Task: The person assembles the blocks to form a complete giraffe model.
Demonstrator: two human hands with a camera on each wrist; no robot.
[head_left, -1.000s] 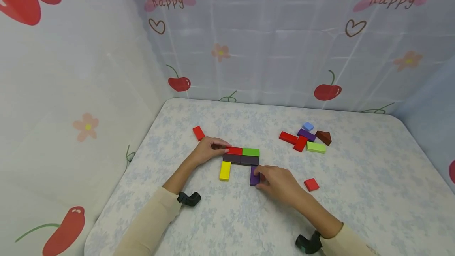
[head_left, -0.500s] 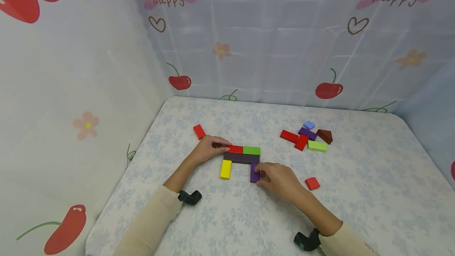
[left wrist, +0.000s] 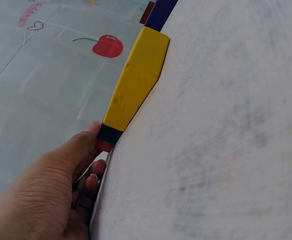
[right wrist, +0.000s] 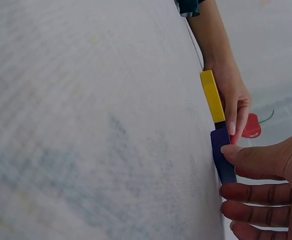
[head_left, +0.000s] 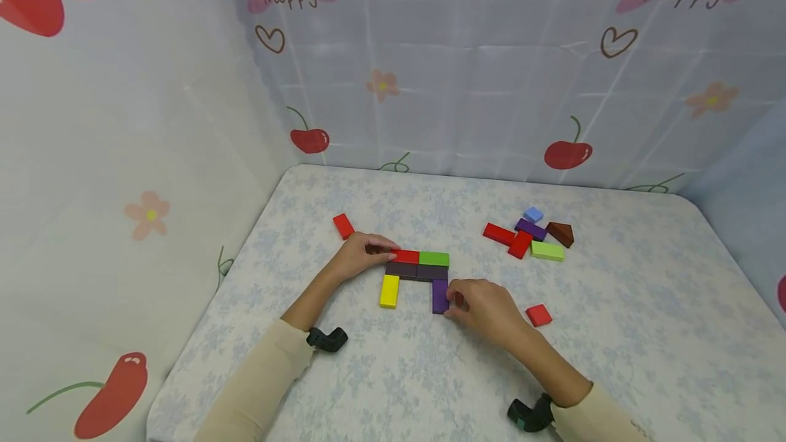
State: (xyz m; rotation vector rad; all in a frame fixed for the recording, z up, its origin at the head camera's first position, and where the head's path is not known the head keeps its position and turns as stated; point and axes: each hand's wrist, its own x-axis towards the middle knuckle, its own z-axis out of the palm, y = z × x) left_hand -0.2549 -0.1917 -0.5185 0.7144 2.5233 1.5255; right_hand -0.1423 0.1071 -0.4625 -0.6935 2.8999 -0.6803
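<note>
Flat on the table, a red block [head_left: 407,256] and a green block [head_left: 434,259] lie end to end, with two near-black blocks [head_left: 402,269] along their near side. A yellow block [head_left: 389,292] extends toward me from the left end, a purple block [head_left: 439,297] from the right end. My left hand [head_left: 362,256] pinches the red block's left end between thumb and index finger. At the purple block's right edge are the fingertips of my right hand [head_left: 482,307]; in the right wrist view its thumb [right wrist: 241,155] touches that block, other fingers loosely extended beside it.
A loose red block [head_left: 343,225] lies beyond my left hand. Back right is a cluster including a brown triangular block [head_left: 560,233], a light green block [head_left: 547,251] and a light blue block [head_left: 533,214]. A small red block [head_left: 539,315] lies right of my right hand.
The purple block has slid slightly away from me, up against the near-black block. My right fingertips have shifted off its top to its right edge. My left hand stays in place.
</note>
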